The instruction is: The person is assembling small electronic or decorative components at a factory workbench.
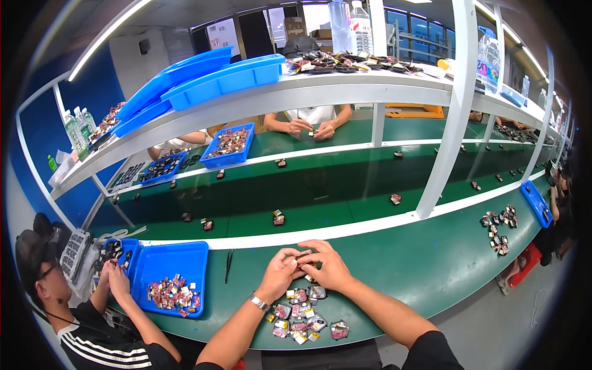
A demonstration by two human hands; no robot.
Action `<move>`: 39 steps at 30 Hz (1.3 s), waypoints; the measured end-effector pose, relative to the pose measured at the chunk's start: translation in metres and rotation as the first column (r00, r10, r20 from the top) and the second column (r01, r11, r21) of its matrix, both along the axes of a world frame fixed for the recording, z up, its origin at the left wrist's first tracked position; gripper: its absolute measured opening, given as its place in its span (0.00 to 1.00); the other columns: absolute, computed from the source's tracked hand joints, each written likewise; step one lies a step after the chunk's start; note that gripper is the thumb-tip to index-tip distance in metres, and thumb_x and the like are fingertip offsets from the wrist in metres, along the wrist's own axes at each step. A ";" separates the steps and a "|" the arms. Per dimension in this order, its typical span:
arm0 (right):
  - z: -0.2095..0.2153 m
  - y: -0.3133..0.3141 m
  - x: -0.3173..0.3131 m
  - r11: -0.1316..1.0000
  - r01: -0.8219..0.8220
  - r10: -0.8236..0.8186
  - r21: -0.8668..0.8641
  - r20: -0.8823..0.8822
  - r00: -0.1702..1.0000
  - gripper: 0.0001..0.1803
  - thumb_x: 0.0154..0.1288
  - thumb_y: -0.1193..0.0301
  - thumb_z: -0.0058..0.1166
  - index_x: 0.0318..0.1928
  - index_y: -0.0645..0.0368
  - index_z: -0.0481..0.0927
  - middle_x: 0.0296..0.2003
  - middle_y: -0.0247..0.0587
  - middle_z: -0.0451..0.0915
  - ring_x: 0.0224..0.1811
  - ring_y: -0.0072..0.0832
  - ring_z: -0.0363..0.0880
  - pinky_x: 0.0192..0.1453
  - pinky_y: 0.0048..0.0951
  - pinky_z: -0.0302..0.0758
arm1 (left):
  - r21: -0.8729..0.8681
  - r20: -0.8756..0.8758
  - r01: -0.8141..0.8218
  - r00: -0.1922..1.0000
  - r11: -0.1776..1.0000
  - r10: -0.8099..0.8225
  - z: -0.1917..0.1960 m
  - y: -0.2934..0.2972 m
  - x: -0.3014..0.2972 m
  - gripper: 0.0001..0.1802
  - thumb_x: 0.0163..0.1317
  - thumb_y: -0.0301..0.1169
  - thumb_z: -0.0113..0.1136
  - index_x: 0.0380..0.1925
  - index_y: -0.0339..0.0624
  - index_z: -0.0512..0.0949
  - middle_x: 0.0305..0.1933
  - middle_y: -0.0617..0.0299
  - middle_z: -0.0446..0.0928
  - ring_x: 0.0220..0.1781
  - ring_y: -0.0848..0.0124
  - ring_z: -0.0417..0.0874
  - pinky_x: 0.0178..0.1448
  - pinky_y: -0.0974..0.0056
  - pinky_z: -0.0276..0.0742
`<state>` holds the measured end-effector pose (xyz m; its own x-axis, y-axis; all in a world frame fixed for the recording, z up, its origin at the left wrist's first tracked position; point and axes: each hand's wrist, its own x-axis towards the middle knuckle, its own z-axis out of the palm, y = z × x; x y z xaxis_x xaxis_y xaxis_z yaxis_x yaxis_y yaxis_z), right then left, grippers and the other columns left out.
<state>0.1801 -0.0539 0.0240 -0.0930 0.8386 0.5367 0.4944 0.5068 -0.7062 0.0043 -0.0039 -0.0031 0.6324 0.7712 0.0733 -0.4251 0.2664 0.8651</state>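
My left hand and my right hand meet over the near edge of the green bench. Both are closed around a small dark unit with a reddish circuit board, which the fingers mostly hide. Just below my wrists lies a loose pile of small black housings with red circuit boards and silver or yellow battery-like pieces. One such housing rests a little apart on the right. Left of my left hand, dark tweezers lie on the bench.
A blue tray holding many small red boards stands to the left, beside a co-worker. A white rail separates my bench from a green belt carrying spaced units. A shelf post rises ahead right. More units lie far right.
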 end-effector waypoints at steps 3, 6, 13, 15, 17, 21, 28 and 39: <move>0.004 -0.002 0.000 0.999 0.027 -0.028 0.019 0.034 0.999 0.09 0.54 0.75 0.63 0.37 0.56 0.86 0.55 0.37 0.77 0.62 0.41 0.69 0.66 0.38 0.68 | -0.008 0.039 0.042 0.998 0.999 -0.041 0.004 -0.001 0.001 0.09 0.72 0.25 0.46 0.51 0.41 0.66 0.63 0.48 0.71 0.57 0.66 0.78 0.62 0.58 0.78; 0.004 -0.002 -0.004 0.999 0.044 -0.044 0.000 0.042 0.998 0.09 0.53 0.76 0.62 0.37 0.56 0.86 0.56 0.37 0.77 0.63 0.40 0.69 0.66 0.38 0.68 | -0.021 0.033 0.024 0.999 0.999 -0.024 0.001 0.000 -0.001 0.09 0.72 0.25 0.46 0.51 0.40 0.66 0.62 0.48 0.72 0.58 0.66 0.78 0.62 0.58 0.77; 0.003 0.000 -0.008 0.998 0.060 -0.060 0.017 -0.003 0.998 0.10 0.54 0.75 0.61 0.39 0.54 0.86 0.58 0.38 0.76 0.64 0.41 0.68 0.67 0.39 0.67 | 0.000 0.048 0.020 0.999 1.000 -0.020 -0.003 0.007 -0.003 0.10 0.71 0.27 0.51 0.50 0.42 0.67 0.65 0.46 0.69 0.62 0.62 0.75 0.64 0.54 0.76; 0.000 -0.001 -0.008 0.996 0.081 -0.082 0.026 0.036 0.996 0.10 0.54 0.75 0.61 0.39 0.54 0.86 0.59 0.38 0.75 0.64 0.42 0.67 0.67 0.39 0.66 | 0.003 0.046 0.017 0.999 1.000 -0.018 -0.003 0.006 -0.004 0.10 0.71 0.27 0.51 0.50 0.42 0.67 0.65 0.46 0.69 0.62 0.62 0.76 0.64 0.54 0.76; -0.005 0.004 -0.011 0.997 0.076 -0.077 0.030 0.019 0.997 0.10 0.54 0.75 0.61 0.39 0.55 0.86 0.59 0.39 0.75 0.64 0.42 0.67 0.68 0.40 0.66 | 0.010 0.060 -0.021 0.998 1.000 0.020 -0.007 0.008 -0.003 0.11 0.71 0.28 0.51 0.50 0.42 0.67 0.64 0.47 0.70 0.61 0.62 0.76 0.64 0.54 0.75; 0.000 0.001 -0.010 0.994 0.094 -0.097 0.063 0.047 0.994 0.09 0.55 0.75 0.61 0.39 0.55 0.84 0.55 0.41 0.77 0.62 0.41 0.69 0.65 0.38 0.69 | -0.018 0.042 -0.044 0.998 0.999 0.045 -0.006 0.006 -0.001 0.11 0.70 0.29 0.52 0.51 0.41 0.67 0.62 0.49 0.72 0.59 0.64 0.77 0.63 0.55 0.76; 0.005 0.002 -0.007 0.971 0.077 -0.101 0.226 0.098 0.990 0.09 0.52 0.78 0.61 0.37 0.57 0.82 0.44 0.39 0.78 0.49 0.37 0.77 0.47 0.33 0.79 | -0.052 0.039 -0.042 0.998 0.998 0.045 -0.004 0.005 -0.001 0.11 0.71 0.27 0.50 0.52 0.42 0.67 0.52 0.57 0.77 0.53 0.68 0.80 0.60 0.57 0.78; 0.007 0.002 -0.011 0.950 0.111 -0.172 0.293 0.194 0.966 0.08 0.53 0.77 0.59 0.36 0.60 0.79 0.40 0.38 0.75 0.43 0.37 0.77 0.41 0.35 0.78 | -0.100 0.020 -0.039 0.999 0.994 0.041 0.005 0.003 -0.002 0.11 0.71 0.25 0.49 0.52 0.40 0.66 0.48 0.59 0.78 0.52 0.70 0.80 0.58 0.59 0.79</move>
<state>0.1690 -0.0523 0.0312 -0.1234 0.6725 0.7298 0.6995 0.5806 -0.4167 0.0022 -0.0008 0.0023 0.5999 0.8000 0.0084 -0.4559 0.3332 0.8253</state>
